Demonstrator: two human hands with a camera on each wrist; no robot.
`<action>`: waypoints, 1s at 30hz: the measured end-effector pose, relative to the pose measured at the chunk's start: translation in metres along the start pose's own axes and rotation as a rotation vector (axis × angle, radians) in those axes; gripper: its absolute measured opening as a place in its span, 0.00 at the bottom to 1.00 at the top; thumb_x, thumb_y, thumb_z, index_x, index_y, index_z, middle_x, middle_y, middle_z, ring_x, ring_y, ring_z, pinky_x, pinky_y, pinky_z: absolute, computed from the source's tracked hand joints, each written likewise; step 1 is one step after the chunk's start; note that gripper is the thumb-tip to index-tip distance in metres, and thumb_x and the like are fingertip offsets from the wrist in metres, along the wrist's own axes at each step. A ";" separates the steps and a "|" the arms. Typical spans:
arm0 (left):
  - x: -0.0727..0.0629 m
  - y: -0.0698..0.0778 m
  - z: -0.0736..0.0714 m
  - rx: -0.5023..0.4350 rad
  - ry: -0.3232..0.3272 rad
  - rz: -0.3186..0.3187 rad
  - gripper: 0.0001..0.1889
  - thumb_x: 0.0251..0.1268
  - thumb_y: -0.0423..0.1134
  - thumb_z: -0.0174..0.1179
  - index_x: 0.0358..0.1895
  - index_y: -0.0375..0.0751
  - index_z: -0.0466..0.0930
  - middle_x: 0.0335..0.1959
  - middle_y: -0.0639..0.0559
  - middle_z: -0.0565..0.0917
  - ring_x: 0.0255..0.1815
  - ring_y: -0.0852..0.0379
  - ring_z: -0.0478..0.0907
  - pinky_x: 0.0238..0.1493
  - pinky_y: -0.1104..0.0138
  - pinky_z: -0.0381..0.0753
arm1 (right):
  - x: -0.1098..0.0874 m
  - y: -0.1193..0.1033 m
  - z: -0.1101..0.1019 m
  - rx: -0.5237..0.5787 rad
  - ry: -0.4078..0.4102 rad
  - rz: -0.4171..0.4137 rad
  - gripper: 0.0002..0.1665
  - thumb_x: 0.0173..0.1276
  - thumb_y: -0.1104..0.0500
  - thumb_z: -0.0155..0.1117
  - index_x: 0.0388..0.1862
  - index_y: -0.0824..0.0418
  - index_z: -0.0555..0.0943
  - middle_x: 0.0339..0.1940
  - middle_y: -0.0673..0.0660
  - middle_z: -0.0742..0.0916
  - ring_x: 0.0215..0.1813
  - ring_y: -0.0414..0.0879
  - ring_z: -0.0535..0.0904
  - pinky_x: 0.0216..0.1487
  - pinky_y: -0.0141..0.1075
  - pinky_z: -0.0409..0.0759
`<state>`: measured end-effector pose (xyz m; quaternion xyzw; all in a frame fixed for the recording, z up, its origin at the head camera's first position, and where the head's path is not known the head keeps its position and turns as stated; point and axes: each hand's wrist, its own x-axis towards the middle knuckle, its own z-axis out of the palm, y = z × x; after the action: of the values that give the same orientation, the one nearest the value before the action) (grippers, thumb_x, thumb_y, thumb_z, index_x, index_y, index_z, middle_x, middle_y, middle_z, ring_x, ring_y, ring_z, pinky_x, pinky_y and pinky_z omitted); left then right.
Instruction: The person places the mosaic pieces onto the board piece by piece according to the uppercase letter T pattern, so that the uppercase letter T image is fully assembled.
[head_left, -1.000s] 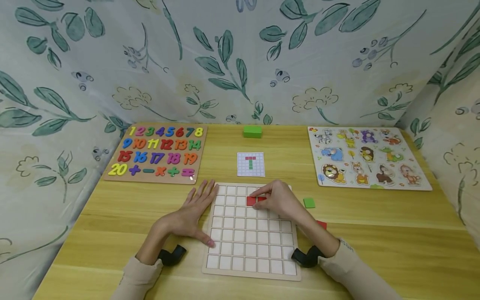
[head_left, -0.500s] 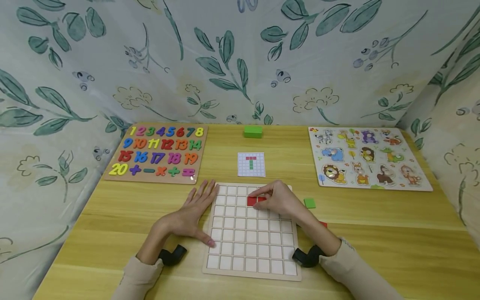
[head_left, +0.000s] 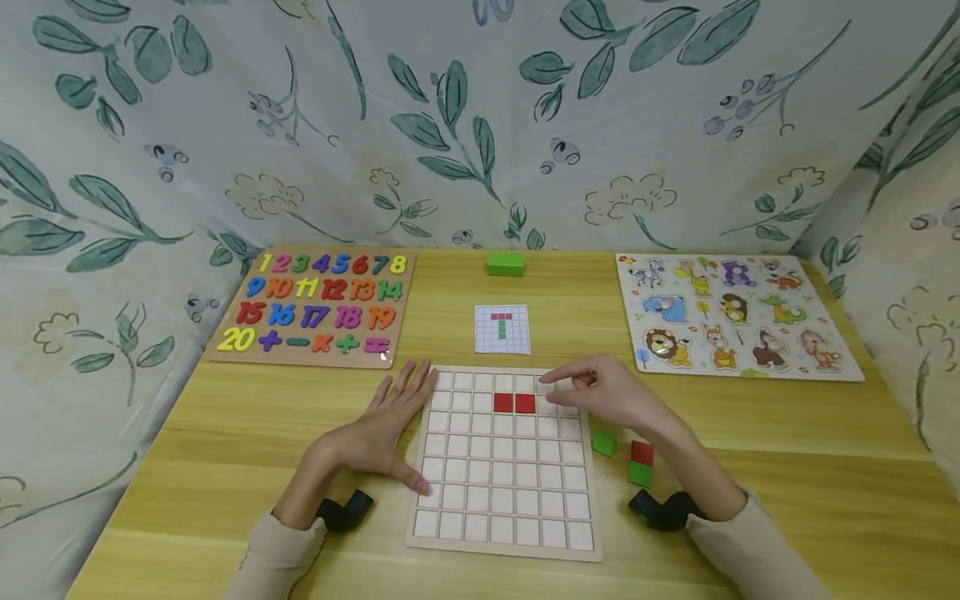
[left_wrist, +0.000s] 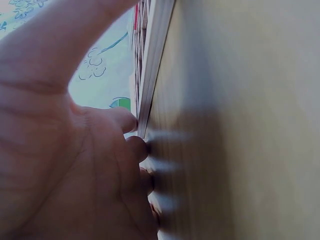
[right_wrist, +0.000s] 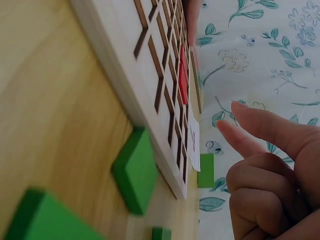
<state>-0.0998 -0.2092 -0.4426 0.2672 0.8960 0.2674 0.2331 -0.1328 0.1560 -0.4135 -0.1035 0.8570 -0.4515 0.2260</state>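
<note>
In the head view, slightly below the middle of the frame, two red tiles (head_left: 503, 403) side by side in the second row of the wooden board (head_left: 502, 474). At lower left of centre, left hand (head_left: 377, 432) with fingers stretched along the board's left edge, thumb tip at its lower left part, nothing gripped. Right of centre, right hand (head_left: 611, 393) over the upper right cells, thumb and forefinger parted, nothing between. Farther down, right of the board, a green tile (head_left: 603, 443) just beside its edge, then a loose red tile (head_left: 642, 452) next to another green tile (head_left: 640, 474). Look light, stiff and smooth; probably hard to break, easily nudged across the table (head_left: 225, 467). In the left wrist view, left hand across the left side, board edge at upper centre; cannot tell how firmly pressed. In the right wrist view, flat, upright sides on the green tile at lower left of centre: best pinched there, by opposite edges. For the red pair at upper centre, bedded in the board, likely needs a fingernail under one edge.
</note>
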 end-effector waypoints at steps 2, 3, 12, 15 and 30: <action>0.000 0.000 0.000 -0.002 0.002 -0.003 0.80 0.38 0.63 0.83 0.85 0.44 0.27 0.86 0.44 0.23 0.86 0.41 0.17 0.83 0.38 0.22 | -0.010 0.005 -0.009 -0.025 0.019 0.002 0.18 0.69 0.51 0.73 0.54 0.56 0.89 0.16 0.47 0.63 0.21 0.41 0.57 0.24 0.32 0.59; -0.001 0.000 0.000 -0.003 0.002 -0.004 0.80 0.38 0.63 0.83 0.85 0.44 0.27 0.86 0.44 0.23 0.86 0.41 0.17 0.83 0.38 0.22 | -0.016 0.008 -0.013 -0.038 0.029 0.004 0.18 0.69 0.52 0.73 0.55 0.56 0.89 0.16 0.47 0.63 0.21 0.41 0.57 0.23 0.32 0.59; -0.002 -0.001 0.001 -0.005 0.008 0.004 0.80 0.39 0.63 0.83 0.85 0.43 0.28 0.86 0.43 0.23 0.86 0.40 0.17 0.82 0.37 0.22 | -0.059 0.038 -0.035 -0.002 0.057 0.085 0.20 0.68 0.52 0.74 0.57 0.58 0.88 0.17 0.47 0.63 0.21 0.38 0.57 0.21 0.33 0.59; -0.003 -0.001 0.001 -0.006 0.010 0.007 0.80 0.39 0.63 0.83 0.85 0.42 0.28 0.86 0.43 0.23 0.86 0.40 0.17 0.82 0.37 0.22 | -0.068 0.048 -0.038 0.005 0.046 0.084 0.20 0.68 0.52 0.74 0.56 0.58 0.89 0.17 0.46 0.63 0.21 0.38 0.57 0.22 0.33 0.60; -0.003 0.000 0.001 -0.001 0.015 0.011 0.80 0.39 0.62 0.83 0.85 0.41 0.28 0.86 0.42 0.24 0.86 0.39 0.17 0.82 0.36 0.22 | -0.083 0.078 -0.045 0.081 -0.065 0.108 0.22 0.69 0.56 0.73 0.59 0.62 0.87 0.18 0.46 0.65 0.21 0.36 0.59 0.22 0.31 0.59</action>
<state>-0.0969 -0.2107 -0.4425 0.2698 0.8961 0.2711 0.2251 -0.0793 0.2653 -0.4313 -0.0625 0.8346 -0.4691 0.2819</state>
